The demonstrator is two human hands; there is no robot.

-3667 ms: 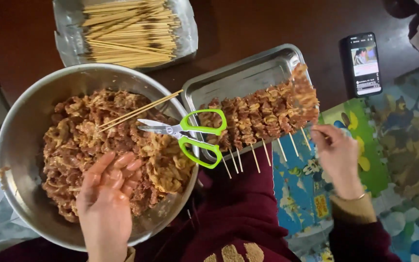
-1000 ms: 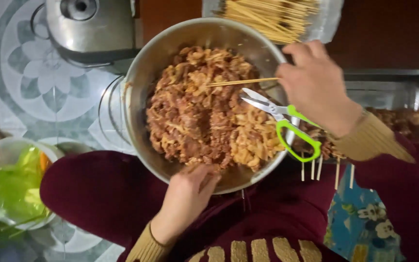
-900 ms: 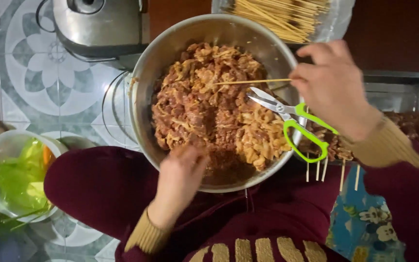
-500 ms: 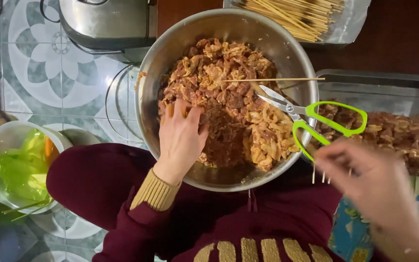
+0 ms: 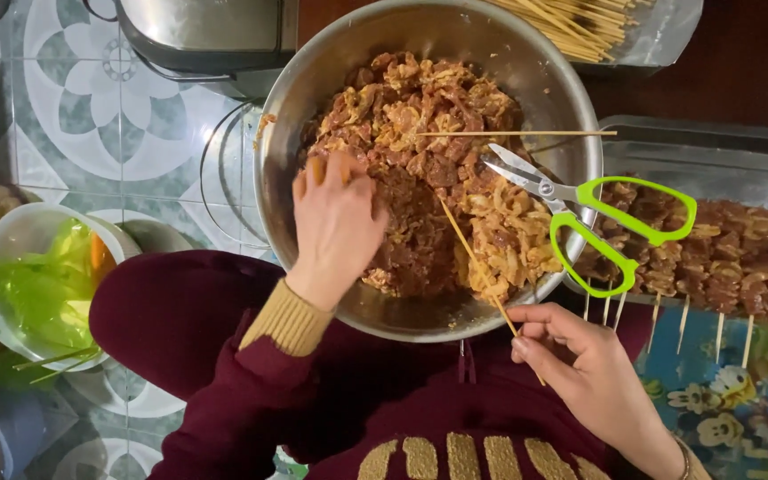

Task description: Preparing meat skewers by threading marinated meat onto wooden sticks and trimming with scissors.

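One bowl [image 5: 580, 178] of meat [image 5: 420, 187], my left hand [image 5: 335, 222] fingers-down in it at 9 o'clock. My right hand [image 5: 580, 373], at the rim's 5 o'clock, pinches one skewer [image 5: 477, 267]. One pair of scissors [image 5: 597, 218] crosses the 3 o'clock rim, crowding that side.

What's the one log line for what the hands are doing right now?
left hand: in marinated meat | right hand: holds bamboo skewer | metal bowl: on lap | green scissors: on bowl rim

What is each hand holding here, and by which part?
The right hand pinches a bamboo skewer near its lower end. The left hand rests in the marinated meat; its grip cannot be told.
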